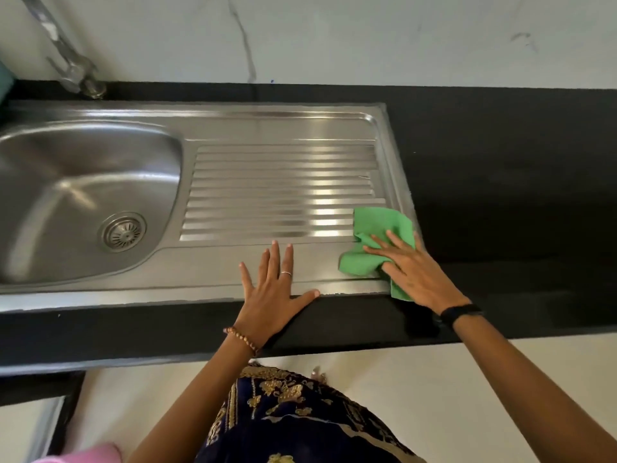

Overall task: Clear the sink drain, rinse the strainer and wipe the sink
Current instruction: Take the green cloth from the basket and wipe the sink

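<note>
The steel sink [100, 138] has a basin on the left and a ribbed drainboard [280, 188] on the right. The round strainer [122, 231] sits in the drain at the basin's bottom. A green cloth [377, 235] lies on the drainboard's front right corner. My right hand [412, 272] presses flat on the cloth, fingers spread and straight. My left hand [273, 289] rests flat on the sink's front rim, fingers spread, thumb at the edge, holding nothing.
A metal tap [66, 61] stands at the back left. Black countertop [517, 195] runs to the right of the sink and along its front. A marble wall [367, 35] rises behind. Pale floor lies below the counter edge.
</note>
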### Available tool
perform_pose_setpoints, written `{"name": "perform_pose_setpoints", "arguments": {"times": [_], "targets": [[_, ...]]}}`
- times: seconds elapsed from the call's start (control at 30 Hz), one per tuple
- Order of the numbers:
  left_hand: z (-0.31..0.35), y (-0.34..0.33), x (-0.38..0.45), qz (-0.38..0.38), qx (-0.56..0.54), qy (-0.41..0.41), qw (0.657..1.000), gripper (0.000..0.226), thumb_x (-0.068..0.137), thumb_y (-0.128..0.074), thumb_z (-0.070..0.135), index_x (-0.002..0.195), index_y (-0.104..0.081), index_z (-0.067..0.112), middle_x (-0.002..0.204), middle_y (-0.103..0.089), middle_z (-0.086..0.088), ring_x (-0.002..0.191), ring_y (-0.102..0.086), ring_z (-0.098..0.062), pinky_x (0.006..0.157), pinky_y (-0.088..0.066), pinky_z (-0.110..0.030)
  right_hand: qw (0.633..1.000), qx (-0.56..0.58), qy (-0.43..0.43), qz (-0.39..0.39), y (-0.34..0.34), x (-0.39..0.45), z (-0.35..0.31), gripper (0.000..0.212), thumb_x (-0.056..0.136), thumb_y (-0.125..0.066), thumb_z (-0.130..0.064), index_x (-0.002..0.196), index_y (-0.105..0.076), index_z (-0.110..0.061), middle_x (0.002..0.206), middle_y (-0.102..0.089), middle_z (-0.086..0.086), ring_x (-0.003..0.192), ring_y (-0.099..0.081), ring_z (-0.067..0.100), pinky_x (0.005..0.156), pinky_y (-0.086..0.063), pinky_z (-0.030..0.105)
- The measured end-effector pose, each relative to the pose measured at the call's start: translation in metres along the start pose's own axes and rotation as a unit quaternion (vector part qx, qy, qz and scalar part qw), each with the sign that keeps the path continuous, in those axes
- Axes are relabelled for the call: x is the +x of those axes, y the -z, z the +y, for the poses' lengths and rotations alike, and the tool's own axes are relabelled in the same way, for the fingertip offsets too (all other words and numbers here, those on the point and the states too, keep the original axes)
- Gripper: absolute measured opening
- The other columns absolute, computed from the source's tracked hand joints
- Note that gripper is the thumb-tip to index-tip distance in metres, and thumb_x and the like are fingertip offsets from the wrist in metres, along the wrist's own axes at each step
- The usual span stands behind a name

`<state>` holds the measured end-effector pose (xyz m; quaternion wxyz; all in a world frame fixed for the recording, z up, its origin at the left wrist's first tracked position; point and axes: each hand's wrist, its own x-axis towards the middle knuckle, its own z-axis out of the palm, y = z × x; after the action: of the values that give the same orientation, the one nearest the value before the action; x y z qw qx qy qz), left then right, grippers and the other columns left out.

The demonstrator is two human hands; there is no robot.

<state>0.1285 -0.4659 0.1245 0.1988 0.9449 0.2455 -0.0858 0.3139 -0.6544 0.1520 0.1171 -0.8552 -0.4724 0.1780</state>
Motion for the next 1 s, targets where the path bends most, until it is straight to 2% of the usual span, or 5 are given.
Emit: {"name": "perform_pose_setpoints", "arguments": {"times": [0.3,0.5,0.6,0.83,1.0], "targets": [[-0.013,0.006,-0.002,-0.046,-0.048,-0.053,0.996,0.085,0.088,-0.030,0.063,0.144,0.019,0.023,0.153,0.026,-0.004,0.141,0.024,-0.018,0.108,0.022,-0.049,0.985,0.018,-0.127,0.117,-0.030,-0.019,-0.066,0.040,0.098,-0.035,-0.018,0.137,-0.044,-0.011,0.143,-0.046,0.009,0.132,-0.043,0.019,0.118,-0.016,0.034],[-0.035,0.015,-0.001,-0.052,-0.066,-0.091,0.992,0.080,0.092,-0.036,0.053,0.144,0.017,0.023,0.154,0.025,-0.002,0.140,0.024,-0.015,0.106,0.026,-0.043,0.970,0.150,-0.157,0.110,-0.036,-0.006,-0.114,0.026,0.097,-0.039,-0.022,0.086,-0.062,-0.015,0.074,-0.053,0.009,0.066,-0.047,0.021,0.061,-0.037,0.035],[-0.045,0.019,0.003,-0.057,-0.088,-0.098,0.990,0.080,0.092,-0.039,0.049,0.145,0.015,0.024,0.154,0.023,-0.001,0.141,0.023,-0.014,0.105,0.026,-0.040,0.879,0.390,-0.221,0.162,-0.025,0.000,-0.122,0.031,0.098,-0.036,-0.024,0.075,-0.056,-0.022,0.079,-0.060,0.011,0.069,-0.054,0.024,0.061,-0.041,0.036],[-0.042,0.027,0.019,-0.033,-0.134,-0.090,0.986,0.082,0.091,-0.043,0.049,0.145,0.013,0.025,0.154,0.022,0.003,0.132,0.027,-0.003,0.103,0.027,-0.036,0.510,0.780,-0.273,0.238,-0.002,0.015,-0.094,0.027,0.093,-0.042,-0.029,0.097,-0.065,-0.015,0.080,-0.076,0.004,0.068,-0.072,0.020,0.060,-0.058,0.033],[-0.014,0.027,0.047,-0.030,-0.117,-0.081,0.989,0.083,0.089,-0.041,0.054,0.146,0.013,0.024,0.154,0.024,0.003,0.130,0.030,-0.005,0.104,0.027,-0.039,0.517,0.799,-0.239,0.194,0.022,0.038,-0.064,0.019,0.082,-0.062,-0.024,0.098,-0.069,-0.018,0.089,-0.076,0.006,0.074,-0.073,0.020,0.061,-0.060,0.031]]}}
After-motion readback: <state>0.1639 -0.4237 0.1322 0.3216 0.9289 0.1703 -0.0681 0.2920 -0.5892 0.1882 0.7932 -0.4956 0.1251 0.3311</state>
